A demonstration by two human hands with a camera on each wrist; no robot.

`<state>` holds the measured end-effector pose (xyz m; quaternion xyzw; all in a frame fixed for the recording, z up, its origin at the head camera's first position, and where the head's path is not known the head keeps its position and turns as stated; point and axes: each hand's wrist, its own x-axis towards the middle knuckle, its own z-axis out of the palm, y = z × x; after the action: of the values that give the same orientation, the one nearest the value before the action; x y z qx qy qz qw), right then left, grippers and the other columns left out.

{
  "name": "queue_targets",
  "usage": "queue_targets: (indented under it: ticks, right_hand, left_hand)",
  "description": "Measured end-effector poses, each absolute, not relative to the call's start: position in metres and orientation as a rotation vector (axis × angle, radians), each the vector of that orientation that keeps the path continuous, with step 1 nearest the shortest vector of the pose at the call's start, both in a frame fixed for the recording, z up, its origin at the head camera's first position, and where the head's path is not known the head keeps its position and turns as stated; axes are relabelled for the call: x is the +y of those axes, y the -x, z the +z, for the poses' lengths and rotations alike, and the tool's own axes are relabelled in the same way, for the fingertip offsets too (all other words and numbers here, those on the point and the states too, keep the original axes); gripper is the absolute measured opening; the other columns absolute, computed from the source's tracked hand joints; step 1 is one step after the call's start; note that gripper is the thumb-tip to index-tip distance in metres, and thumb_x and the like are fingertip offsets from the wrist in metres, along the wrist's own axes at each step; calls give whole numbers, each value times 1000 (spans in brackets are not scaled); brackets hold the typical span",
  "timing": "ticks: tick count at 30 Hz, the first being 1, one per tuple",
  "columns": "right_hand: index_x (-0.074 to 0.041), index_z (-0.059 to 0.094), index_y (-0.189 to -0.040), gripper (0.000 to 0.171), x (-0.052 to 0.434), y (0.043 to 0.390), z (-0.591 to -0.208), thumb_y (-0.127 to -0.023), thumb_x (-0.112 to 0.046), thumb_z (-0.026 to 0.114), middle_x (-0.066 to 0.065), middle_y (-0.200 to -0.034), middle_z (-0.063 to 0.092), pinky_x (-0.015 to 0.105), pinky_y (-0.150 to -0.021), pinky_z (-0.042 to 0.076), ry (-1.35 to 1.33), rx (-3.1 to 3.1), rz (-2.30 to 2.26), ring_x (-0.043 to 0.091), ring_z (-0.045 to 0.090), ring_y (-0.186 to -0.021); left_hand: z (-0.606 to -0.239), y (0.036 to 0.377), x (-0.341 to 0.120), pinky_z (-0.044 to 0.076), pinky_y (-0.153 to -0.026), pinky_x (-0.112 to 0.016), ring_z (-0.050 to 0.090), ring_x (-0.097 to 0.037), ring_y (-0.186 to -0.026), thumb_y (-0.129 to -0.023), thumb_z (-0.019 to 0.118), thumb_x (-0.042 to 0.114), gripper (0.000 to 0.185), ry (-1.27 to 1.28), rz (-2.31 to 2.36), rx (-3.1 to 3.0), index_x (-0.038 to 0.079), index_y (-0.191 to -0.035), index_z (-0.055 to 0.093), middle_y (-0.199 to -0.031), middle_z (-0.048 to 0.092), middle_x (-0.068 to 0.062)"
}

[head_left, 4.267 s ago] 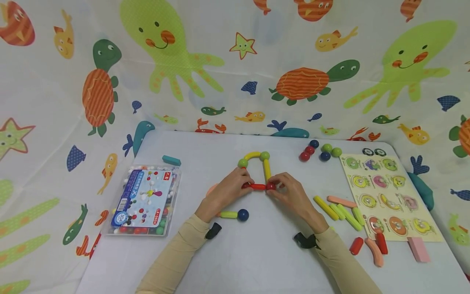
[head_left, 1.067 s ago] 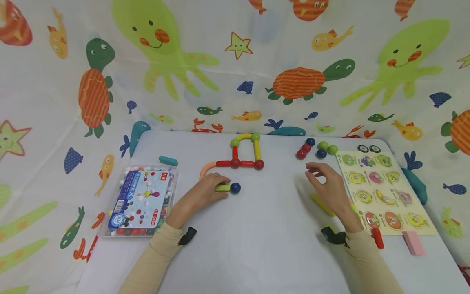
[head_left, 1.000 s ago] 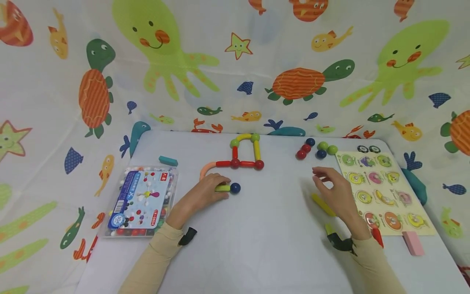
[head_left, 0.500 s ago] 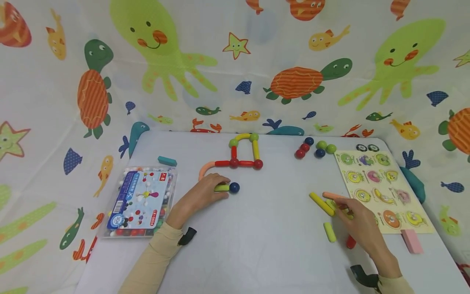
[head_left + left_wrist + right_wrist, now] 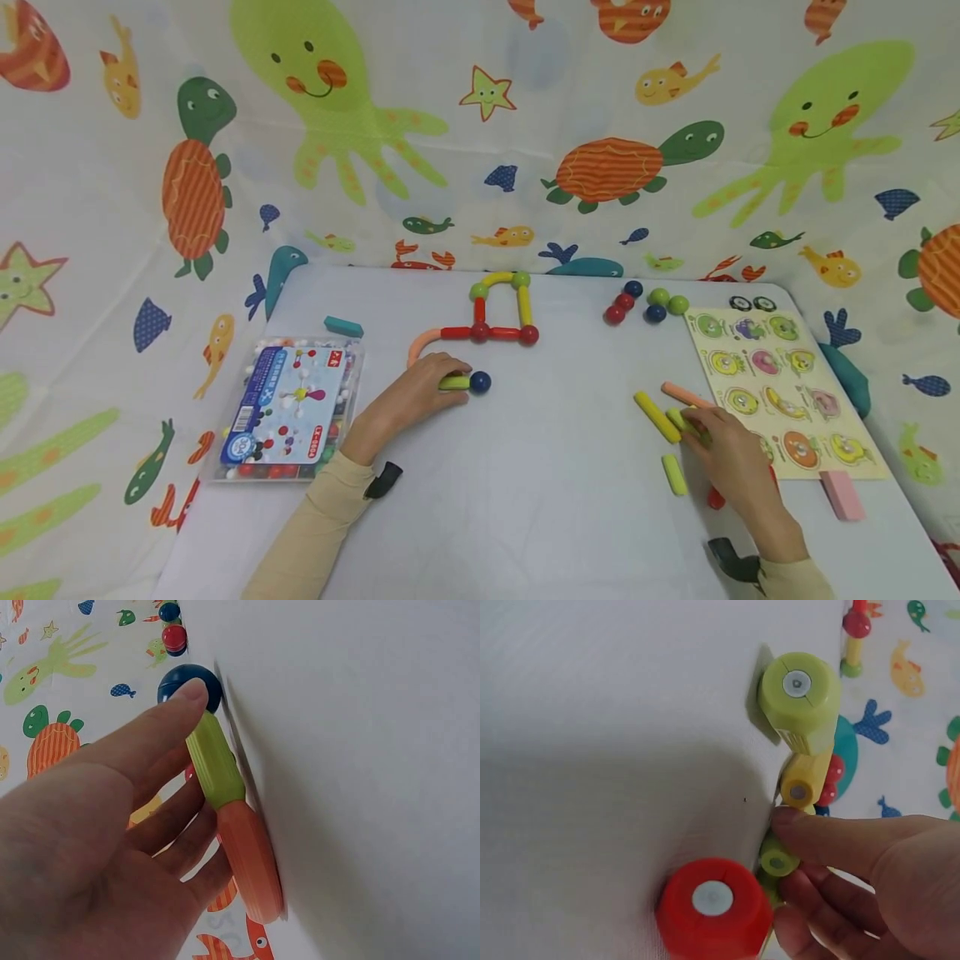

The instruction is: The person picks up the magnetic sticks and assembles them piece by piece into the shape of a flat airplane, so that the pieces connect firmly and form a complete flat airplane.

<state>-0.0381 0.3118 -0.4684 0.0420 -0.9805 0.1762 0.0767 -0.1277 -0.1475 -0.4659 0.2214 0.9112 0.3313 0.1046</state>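
In the middle of the head view, the left hand (image 5: 420, 398) rests on the white table (image 5: 525, 517), its fingers laid over a short green stick (image 5: 453, 383) whose far end touches a dark blue ball (image 5: 480, 382). The left wrist view shows the same green stick (image 5: 214, 761) under a straight fingertip (image 5: 187, 694), with the blue ball (image 5: 187, 684) at one end and an orange stick (image 5: 251, 859) at the other; the fingers are only loosely bent and press rather than clasp.

At the lower right of the head view, the right hand (image 5: 731, 462) reaches into a scatter of loose sticks, its fingertips on a light green stick (image 5: 684, 422). In the right wrist view, a finger and thumb pinch the end of that stick (image 5: 778, 862), between a red stick (image 5: 712, 900) and a yellow stick (image 5: 802, 784).

Above centre sits a built frame of sticks and balls (image 5: 498, 312). A cluster of loose balls (image 5: 645, 304) lies to its right, a puzzle board (image 5: 780, 392) further right, and a clear plastic box (image 5: 288, 408) at the left.
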Motion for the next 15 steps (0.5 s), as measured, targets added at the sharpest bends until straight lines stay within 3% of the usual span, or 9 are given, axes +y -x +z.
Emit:
queue_targets:
  ticks: [10,15]
  right_hand:
    - [2,71,-107,29,305,45,-469,-82,-7,82,15,-88,68,27,-56,41,-97,-2885,505,23,55,-73]
    - [-2,70,-115,29,300,47,-463,-89,-15,78,12,-95,69,16,-62,42,-1,-2847,725,22,57,-81]
  left_hand:
    - [-466,128,-148,52,-102,-40,59,-18,-112,-90,79,24,43,-645,969,2695,13,-129,68,-119,68,-2]
    - [-467,128,-147,52,-101,-40,59,-18,-112,-90,79,24,43,-645,981,2689,13,-130,68,-119,68,-2]
